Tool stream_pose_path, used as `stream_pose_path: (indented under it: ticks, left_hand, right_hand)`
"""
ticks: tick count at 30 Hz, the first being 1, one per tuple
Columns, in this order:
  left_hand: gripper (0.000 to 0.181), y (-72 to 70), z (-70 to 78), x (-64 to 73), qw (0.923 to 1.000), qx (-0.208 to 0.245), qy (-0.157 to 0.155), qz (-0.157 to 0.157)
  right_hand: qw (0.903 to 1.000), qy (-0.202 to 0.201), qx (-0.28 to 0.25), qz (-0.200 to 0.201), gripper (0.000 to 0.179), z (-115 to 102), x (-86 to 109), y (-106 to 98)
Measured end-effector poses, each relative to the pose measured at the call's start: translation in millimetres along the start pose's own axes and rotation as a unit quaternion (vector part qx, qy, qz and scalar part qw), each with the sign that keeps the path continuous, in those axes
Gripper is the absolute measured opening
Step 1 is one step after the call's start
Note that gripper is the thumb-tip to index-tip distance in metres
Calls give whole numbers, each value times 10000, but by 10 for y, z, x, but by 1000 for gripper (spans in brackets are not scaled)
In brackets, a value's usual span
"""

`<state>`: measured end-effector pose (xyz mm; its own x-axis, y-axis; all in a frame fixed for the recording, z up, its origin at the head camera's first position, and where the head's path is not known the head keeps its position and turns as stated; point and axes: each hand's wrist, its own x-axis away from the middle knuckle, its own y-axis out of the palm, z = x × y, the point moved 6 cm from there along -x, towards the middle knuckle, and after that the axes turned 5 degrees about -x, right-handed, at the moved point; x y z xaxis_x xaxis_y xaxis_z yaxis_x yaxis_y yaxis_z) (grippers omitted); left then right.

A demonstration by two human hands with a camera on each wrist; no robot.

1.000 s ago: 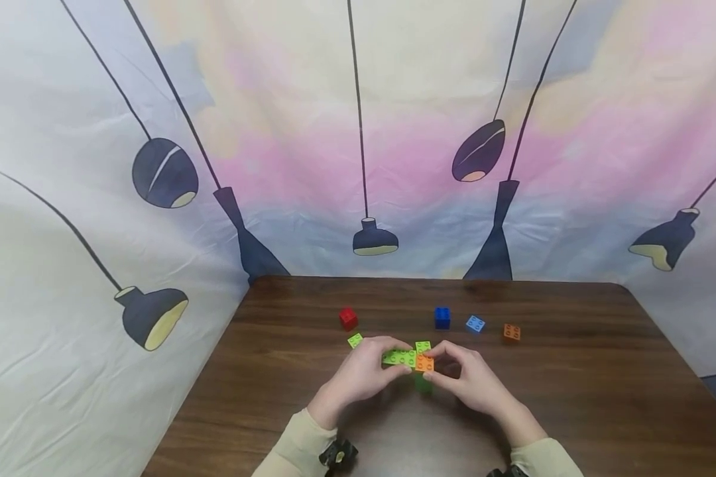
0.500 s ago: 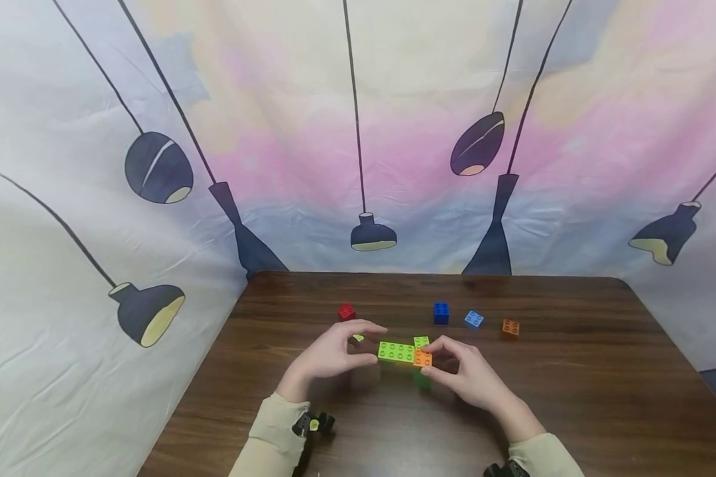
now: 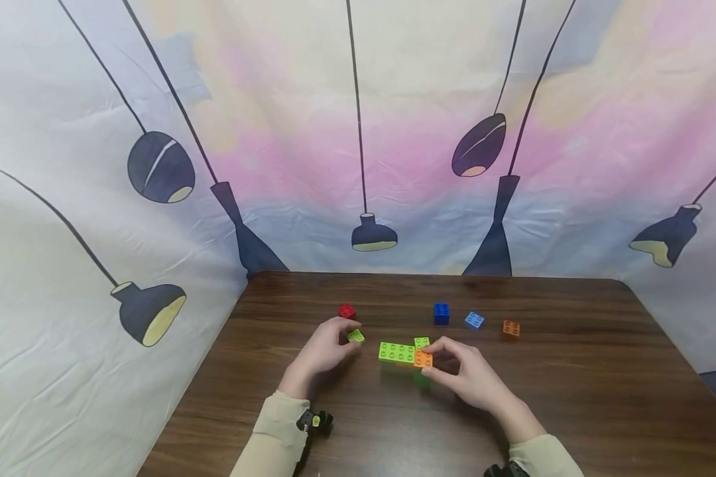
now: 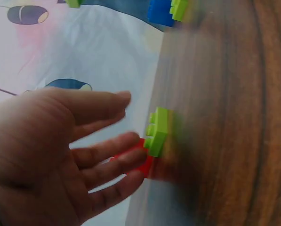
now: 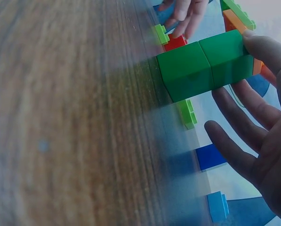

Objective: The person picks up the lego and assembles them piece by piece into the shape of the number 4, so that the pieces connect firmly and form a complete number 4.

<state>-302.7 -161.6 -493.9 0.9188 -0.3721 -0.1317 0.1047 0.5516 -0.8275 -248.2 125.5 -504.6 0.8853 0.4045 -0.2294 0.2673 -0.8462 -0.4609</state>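
A tower of two green bricks point(image 5: 206, 66) stands on the table, with an orange brick point(image 3: 423, 358) and a long lime brick point(image 3: 396, 352) at its top. The long brick juts out to the left. My right hand point(image 3: 474, 377) pinches the orange brick between thumb and fingers. Over to the left, my left hand point(image 3: 322, 346) reaches around a small lime brick point(image 3: 356, 336), its fingers extended. In the left wrist view, a gap shows between the fingertips and that small brick point(image 4: 158, 134). Behind the tower lies another small lime brick point(image 3: 421, 342).
Toward the back of the brown table point(image 3: 549, 411) sit a red brick point(image 3: 347, 311), a dark blue brick point(image 3: 441, 314), a light blue brick point(image 3: 474, 319) and a darker orange brick point(image 3: 511, 328). A printed cloth point(image 3: 310, 132) hangs behind the table.
My left hand has let go of the long lime brick and moved left to the small lime brick. My right hand stays on the orange brick.
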Motion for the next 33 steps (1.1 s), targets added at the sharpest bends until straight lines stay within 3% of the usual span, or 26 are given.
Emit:
stream_pose_path:
  ticks: [22,33]
  left_hand:
    - [40,111,-113,-42,9954,-758,-521,269]
    - [33,113,-125,-32,9934,-726,-752,466]
  right_hand:
    - [10000,-59,25,25,26,-11,2,-2]
    - [10000,-92,-35,-9,26,-6,6,1]
